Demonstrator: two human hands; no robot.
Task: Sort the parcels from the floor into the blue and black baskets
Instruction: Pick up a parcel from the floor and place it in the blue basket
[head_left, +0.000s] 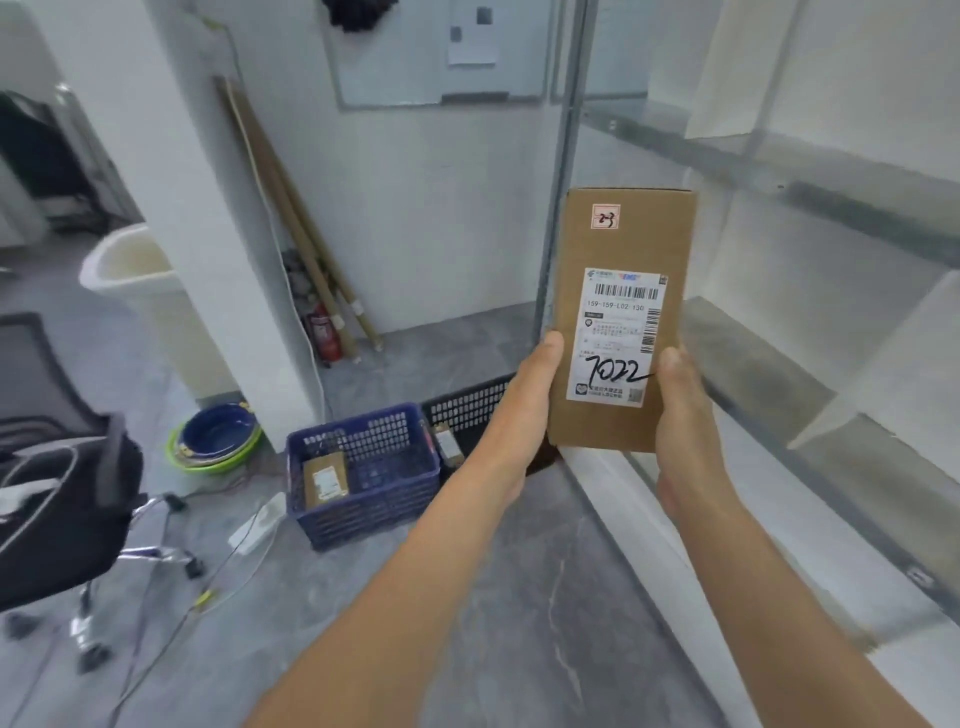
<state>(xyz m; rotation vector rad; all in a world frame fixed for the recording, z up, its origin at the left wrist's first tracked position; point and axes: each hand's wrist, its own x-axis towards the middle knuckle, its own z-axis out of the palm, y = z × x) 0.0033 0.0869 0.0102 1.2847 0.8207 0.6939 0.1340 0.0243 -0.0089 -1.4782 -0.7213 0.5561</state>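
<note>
I hold a tall brown cardboard parcel (621, 244) upright in front of me, its white shipping label with "7022" handwritten facing me. My left hand (524, 410) grips its lower left edge, thumb on the front. My right hand (685, 415) grips its lower right edge, thumb on the label. On the floor beyond stands the blue basket (363, 499) with one small parcel (324, 480) inside. The black basket (467, 402) sits right behind it, partly hidden by my left arm, with a small parcel (448, 442) showing at its left side.
A glass partition (779, 312) runs along the right. A white pillar (171, 234) stands left of the baskets, with stacked bowls (218, 436) at its foot. An office chair (62, 493), a power strip (257, 530) and cables lie on the left floor. Cardboard tubes and a fire extinguisher (324, 332) lean in the corner.
</note>
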